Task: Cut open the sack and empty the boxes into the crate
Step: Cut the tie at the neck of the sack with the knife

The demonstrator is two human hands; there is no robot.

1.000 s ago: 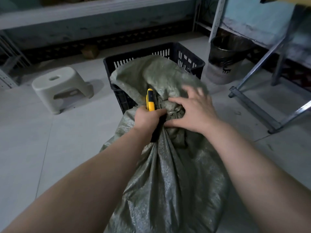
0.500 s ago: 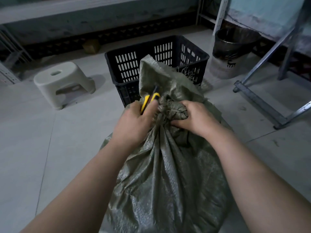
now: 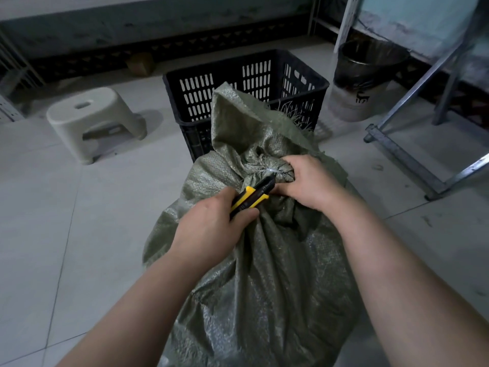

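A pale stool stands on the floor at about 10 o'clock from the sack, well apart from it. The left hand has its fingers curled round the handle of a yellow-and-black utility knife, with the tip pointing up toward 1 o'clock. The tip sits right at the white tie that cinches the neck. Whether the blade already bites into the tie is too small to tell.

The green woven sack stands on the floor between the forearms, full and closed, and no boxes show. Its loose top flap rises at 12 o'clock against the near wall of the black crate, which sits just behind. At 2 o'clock from the knife, the right hand grips the bunched neck, fingers wrapped tight round the gathered cloth just beside the tie.

The cutting step looks to be in hand, and emptying is not begun. The next move likely calls for a short, controlled stroke through the tie, directed away from the right hand's fingers, with the neck held taut. A metal bucket stands at 2 o'clock from the crate.
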